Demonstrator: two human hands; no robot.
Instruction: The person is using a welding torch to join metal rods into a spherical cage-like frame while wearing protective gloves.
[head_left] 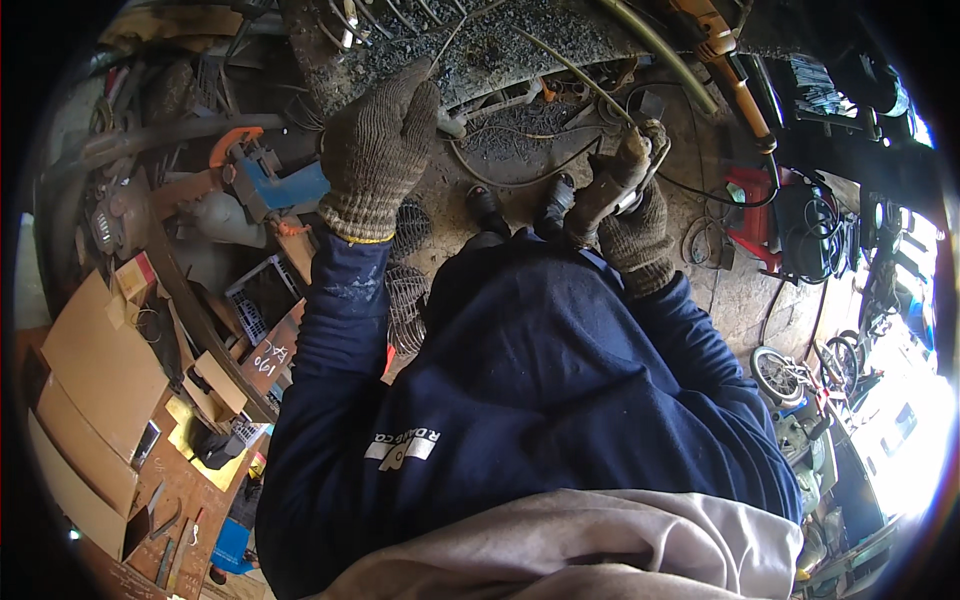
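My left hand (378, 145), in a brown knitted work glove, is raised at the near edge of a dark, grit-covered work table (490, 65). Its fingers are closed, and a thin metal rod (458, 32) runs from the fingertips out over the table. In the same kind of glove, my right hand (640, 235) grips a worn welding electrode holder (615, 180) in front of my body. A slim welding electrode (575, 72) sticks out of its jaws, slanting away to the left above the table edge. The right fingers are partly hidden behind the holder.
An orange power tool (735, 80) lies at the far right, its black cord hanging down. Beyond my right arm stand a red plastic stool (752, 215) and coiled cables. A blue clamp-like machine (275, 180), cardboard (105, 375) and a wooden bench (195, 510) are to the left. Cables cross the floor.
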